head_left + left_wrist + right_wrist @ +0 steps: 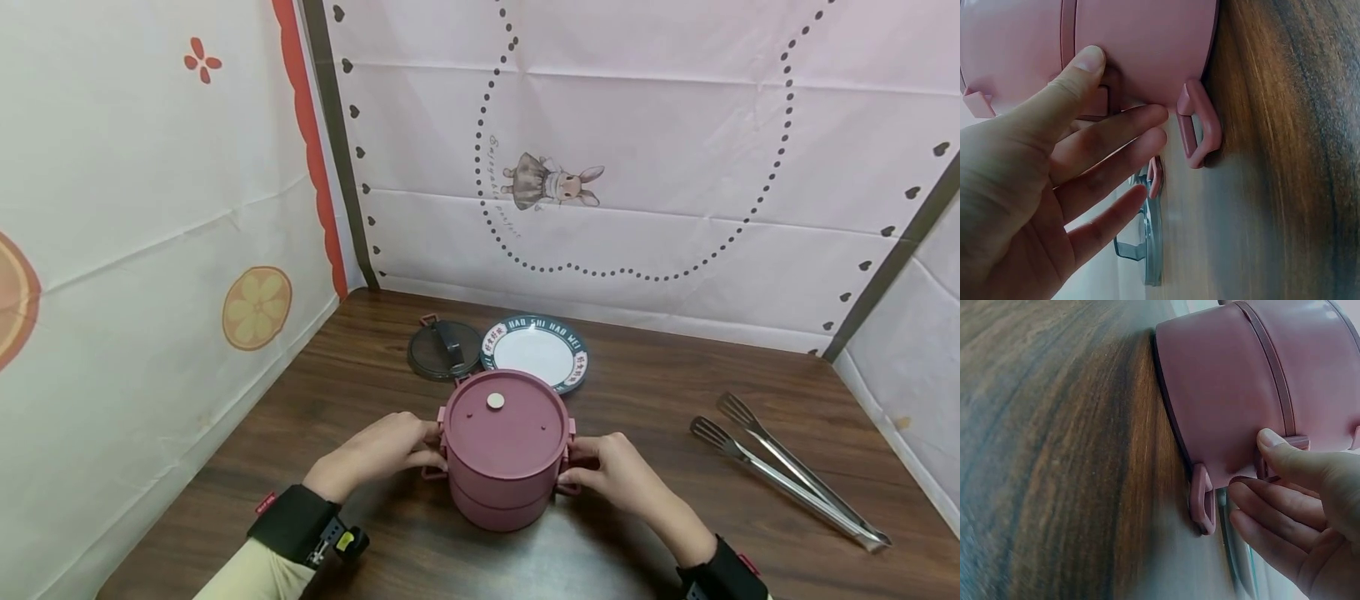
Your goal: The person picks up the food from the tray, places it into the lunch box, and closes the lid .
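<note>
A round, two-tier pink lunch box (504,433) stands upright on the brown wooden table (637,400), its lid on and a pale round button on top. At its left side my left hand (378,450) pinches a middle-tier side tab (1096,103) between thumb and fingers. My right hand (618,475) does likewise on the opposite side, thumb against the wall beside the right tab (1297,442). Below the hands, a loop clasp sticks out near the base on each side, the left clasp (1200,131) and the right clasp (1202,503). Some fingertips are hidden behind the tabs.
Behind the lunch box lie a dark round lid (427,354) with a strap-like handle and a white plate (576,362) with a teal lettered rim. Metal tongs (802,479) rest at the right. Printed cloth walls (637,208) border the table.
</note>
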The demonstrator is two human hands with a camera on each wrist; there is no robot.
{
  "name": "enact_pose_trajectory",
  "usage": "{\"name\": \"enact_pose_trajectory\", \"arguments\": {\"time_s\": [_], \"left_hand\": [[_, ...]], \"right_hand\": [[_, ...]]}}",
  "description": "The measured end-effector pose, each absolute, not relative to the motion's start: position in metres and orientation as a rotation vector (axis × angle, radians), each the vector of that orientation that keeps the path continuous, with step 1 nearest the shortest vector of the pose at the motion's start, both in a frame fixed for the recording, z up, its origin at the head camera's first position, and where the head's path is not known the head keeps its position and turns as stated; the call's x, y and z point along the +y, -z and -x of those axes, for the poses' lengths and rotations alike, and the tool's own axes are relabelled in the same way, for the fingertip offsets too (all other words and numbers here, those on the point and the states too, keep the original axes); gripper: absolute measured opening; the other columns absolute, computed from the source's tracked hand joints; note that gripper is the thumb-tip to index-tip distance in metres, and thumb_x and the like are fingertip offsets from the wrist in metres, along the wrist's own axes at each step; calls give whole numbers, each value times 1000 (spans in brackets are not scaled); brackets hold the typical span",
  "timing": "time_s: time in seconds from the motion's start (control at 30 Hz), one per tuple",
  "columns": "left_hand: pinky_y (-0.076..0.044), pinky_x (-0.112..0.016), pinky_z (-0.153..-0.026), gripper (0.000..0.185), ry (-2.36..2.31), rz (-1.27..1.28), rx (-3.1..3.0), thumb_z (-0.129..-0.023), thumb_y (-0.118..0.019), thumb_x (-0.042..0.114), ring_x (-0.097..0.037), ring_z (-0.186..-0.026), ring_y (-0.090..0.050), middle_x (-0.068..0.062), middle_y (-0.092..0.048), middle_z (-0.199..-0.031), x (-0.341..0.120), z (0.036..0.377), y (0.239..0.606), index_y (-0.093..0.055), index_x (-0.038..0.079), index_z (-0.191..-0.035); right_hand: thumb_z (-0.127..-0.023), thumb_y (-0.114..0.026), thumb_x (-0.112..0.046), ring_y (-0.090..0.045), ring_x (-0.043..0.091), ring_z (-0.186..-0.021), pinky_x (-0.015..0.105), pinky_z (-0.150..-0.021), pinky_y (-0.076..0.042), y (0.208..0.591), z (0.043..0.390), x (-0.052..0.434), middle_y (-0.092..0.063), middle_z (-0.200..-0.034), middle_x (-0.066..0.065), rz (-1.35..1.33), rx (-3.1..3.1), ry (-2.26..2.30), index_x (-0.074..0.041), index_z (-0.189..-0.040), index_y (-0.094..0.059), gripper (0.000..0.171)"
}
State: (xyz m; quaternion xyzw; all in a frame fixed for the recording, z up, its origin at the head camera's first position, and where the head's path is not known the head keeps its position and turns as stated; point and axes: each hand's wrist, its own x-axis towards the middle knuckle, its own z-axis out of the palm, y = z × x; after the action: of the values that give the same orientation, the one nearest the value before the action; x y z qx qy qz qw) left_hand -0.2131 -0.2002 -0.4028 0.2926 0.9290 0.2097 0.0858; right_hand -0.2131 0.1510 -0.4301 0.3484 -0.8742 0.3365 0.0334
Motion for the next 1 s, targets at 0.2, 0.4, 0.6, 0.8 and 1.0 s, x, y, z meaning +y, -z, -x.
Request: {"name": "enact_pose_trajectory", "arguments": {"time_s": [0.2, 0.4, 0.6, 0.8, 1.0], "left_hand": [[-52, -24, -75, 34, -620, -856, 2694, -88, -70, 46, 0, -80, -61, 14, -73, -94, -203, 224, 398, -72, 23, -113], [-53, -44, -100, 56, -669, -717, 2705, -86, -72, 53, -14, -111, -68, 5, -74, -117, -215, 255, 378, -66, 20, -131], [-51, -50, -102, 49, -310, -685, 3078, -96, -66, 34, -28, -121, -64, -9, -65, -135, -223, 298, 363, -58, 14, -140], [-37, -47, -117, 54, 78, -809, 3199, -90, -73, 13, -29, -141, -47, -10, -53, -149, -220, 332, 365, -56, 13, -142], [-32, -47, -120, 54, 279, -844, 3091, -96, -55, -6, -30, -146, -40, -10, -43, -157, -207, 352, 379, -49, 10, -147]], "right_hand": [[-86, -77, -23, -73, 6, -92, 24, -77, -60, 430, 212, 151, -79, -96, 1, -1067, -2709, -1016, -8, -110, -75, 28], [-88, -75, -26, -71, 3, -92, 24, -77, -59, 429, 210, 151, -79, -98, 0, -1067, -2725, -1016, -7, -113, -74, 31], [-88, -75, -27, -71, 2, -90, 25, -76, -60, 429, 211, 152, -79, -96, -2, -1068, -2715, -1014, -10, -109, -74, 28], [-89, -73, -31, -71, 2, -89, 27, -74, -60, 429, 211, 152, -78, -96, -4, -1072, -2720, -1063, -13, -109, -74, 27], [-89, -73, -31, -70, 1, -90, 26, -75, -60, 428, 210, 152, -78, -96, -4, -1070, -2723, -1059, -13, -109, -74, 27]]}}
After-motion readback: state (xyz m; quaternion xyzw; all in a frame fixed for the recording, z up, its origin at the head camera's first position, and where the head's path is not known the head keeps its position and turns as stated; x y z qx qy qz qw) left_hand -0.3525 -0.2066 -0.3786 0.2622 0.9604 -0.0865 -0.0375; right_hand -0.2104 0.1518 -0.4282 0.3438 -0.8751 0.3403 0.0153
